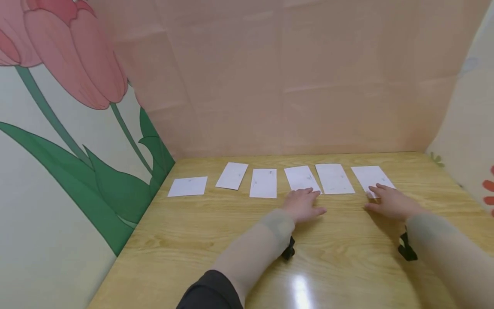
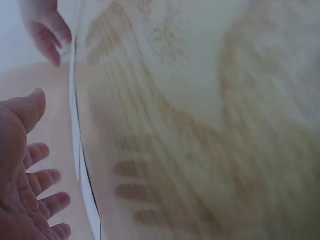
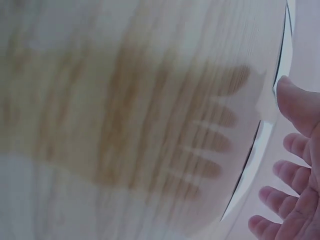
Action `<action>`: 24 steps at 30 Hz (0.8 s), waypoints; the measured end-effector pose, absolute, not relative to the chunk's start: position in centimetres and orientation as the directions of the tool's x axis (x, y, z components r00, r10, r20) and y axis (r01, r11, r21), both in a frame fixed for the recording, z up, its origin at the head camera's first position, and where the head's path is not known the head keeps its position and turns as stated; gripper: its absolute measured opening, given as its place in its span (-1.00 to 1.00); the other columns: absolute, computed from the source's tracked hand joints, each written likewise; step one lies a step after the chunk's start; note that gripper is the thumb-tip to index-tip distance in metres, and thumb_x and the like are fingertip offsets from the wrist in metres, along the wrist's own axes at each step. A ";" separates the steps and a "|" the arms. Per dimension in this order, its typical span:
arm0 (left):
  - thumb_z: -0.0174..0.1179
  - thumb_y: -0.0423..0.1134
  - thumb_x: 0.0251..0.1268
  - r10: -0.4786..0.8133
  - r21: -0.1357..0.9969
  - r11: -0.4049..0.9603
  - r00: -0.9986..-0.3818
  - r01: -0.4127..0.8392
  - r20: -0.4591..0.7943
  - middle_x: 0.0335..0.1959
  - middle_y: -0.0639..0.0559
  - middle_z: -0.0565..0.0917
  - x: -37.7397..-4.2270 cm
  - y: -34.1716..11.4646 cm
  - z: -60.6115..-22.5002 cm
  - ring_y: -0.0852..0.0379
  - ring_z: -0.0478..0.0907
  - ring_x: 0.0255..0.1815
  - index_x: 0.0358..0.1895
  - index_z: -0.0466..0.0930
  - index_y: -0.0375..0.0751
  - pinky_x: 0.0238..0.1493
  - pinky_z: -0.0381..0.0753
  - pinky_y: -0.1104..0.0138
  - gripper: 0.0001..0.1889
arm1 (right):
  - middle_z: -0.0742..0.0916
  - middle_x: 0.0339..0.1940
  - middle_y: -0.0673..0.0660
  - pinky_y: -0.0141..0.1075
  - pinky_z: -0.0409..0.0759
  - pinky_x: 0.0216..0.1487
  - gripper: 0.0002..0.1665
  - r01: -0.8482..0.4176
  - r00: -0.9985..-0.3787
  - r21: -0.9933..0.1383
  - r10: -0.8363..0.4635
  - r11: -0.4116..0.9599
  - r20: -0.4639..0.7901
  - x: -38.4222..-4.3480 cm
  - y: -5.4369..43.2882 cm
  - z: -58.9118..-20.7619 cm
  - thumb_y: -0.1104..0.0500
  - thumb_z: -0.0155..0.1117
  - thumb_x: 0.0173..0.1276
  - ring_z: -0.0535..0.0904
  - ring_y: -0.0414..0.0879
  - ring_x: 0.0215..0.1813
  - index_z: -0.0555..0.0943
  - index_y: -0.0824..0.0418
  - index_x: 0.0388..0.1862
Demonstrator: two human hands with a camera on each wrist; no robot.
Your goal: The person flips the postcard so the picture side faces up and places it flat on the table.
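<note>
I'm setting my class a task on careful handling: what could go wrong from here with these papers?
The left hand, at the near edge of the fourth paper from the left, could nudge it into the close-lying fifth paper. The right hand, at the near edge of the rightmost paper, could push it askew.

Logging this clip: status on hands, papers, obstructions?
Left hand, right hand: open, empty. Six papers on table, in a row. Each hand partly hides one; no obstacle seen.

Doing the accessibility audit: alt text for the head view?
Left hand and right hand reach across a wood-grain table to a row of six white paper cards, at the fourth and sixth from the left. Tulip mural at left.
</note>
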State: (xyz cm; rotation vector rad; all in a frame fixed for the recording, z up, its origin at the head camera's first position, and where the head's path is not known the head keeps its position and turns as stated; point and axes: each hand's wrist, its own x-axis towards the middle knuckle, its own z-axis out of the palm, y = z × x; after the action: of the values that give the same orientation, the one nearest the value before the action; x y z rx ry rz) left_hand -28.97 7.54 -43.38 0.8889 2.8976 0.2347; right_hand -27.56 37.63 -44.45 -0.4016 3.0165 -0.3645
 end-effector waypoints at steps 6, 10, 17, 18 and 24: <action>-0.12 0.44 0.26 0.462 0.141 0.884 -0.880 0.447 -0.111 0.51 0.11 0.13 -29.3 8.1 -44.0 0.07 0.04 0.50 0.50 0.13 0.15 0.45 0.00 0.11 -0.20 | 0.16 0.28 0.76 0.42 0.11 0.17 0.05 -0.219 -0.964 -0.249 -0.249 0.943 -0.094 -28.0 38.5 -45.0 -0.27 0.19 0.30 0.08 0.71 0.22 0.21 0.61 0.33; -0.11 0.45 0.24 0.430 0.127 0.902 -0.890 0.414 -0.151 0.52 0.07 0.10 -29.6 8.2 -44.5 0.06 0.00 0.52 0.51 0.10 0.09 0.45 -0.03 0.12 -0.15 | 0.15 0.28 0.75 0.46 0.09 0.13 0.01 -0.188 -0.958 -0.254 -0.235 0.949 -0.167 -27.6 38.8 -44.9 -0.28 0.09 0.37 0.04 0.75 0.21 0.19 0.58 0.35; -0.08 0.46 0.22 0.416 0.111 0.909 -0.893 0.402 -0.171 0.52 0.09 0.09 -29.8 8.3 -44.9 0.10 -0.02 0.52 0.51 0.10 0.10 0.45 -0.03 0.16 -0.14 | 0.15 0.25 0.78 0.46 0.14 0.10 -0.01 -0.168 -0.954 -0.247 -0.220 0.954 -0.203 -26.3 38.7 -44.4 -0.28 0.03 0.41 0.06 0.77 0.18 0.20 0.60 0.33; -0.08 0.46 0.22 0.414 0.106 0.910 -0.894 0.401 -0.171 0.52 0.09 0.09 -29.8 8.3 -44.9 0.10 -0.02 0.52 0.51 0.10 0.10 0.45 -0.03 0.16 -0.14 | 0.14 0.25 0.78 0.46 0.14 0.10 0.00 -0.165 -0.953 -0.246 -0.218 0.955 -0.210 -26.1 38.7 -44.4 -0.29 0.03 0.40 0.06 0.76 0.18 0.19 0.60 0.34; -0.08 0.45 0.22 0.397 0.108 0.918 -0.896 0.382 -0.201 0.53 0.12 0.05 -30.1 8.5 -45.3 0.13 -0.07 0.53 0.52 0.06 0.13 0.46 -0.08 0.16 -0.14 | 0.16 0.25 0.78 0.45 0.18 0.08 0.02 -0.185 -0.945 -0.255 -0.243 0.949 -0.218 -24.2 38.7 -44.2 -0.29 0.08 0.37 0.10 0.73 0.19 0.21 0.59 0.34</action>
State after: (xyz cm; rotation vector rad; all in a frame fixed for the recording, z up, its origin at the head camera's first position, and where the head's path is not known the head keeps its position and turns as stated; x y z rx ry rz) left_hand -30.11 8.47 -45.26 0.5882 2.8598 0.0969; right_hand -24.24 38.73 -44.15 -0.3187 2.8543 -0.3395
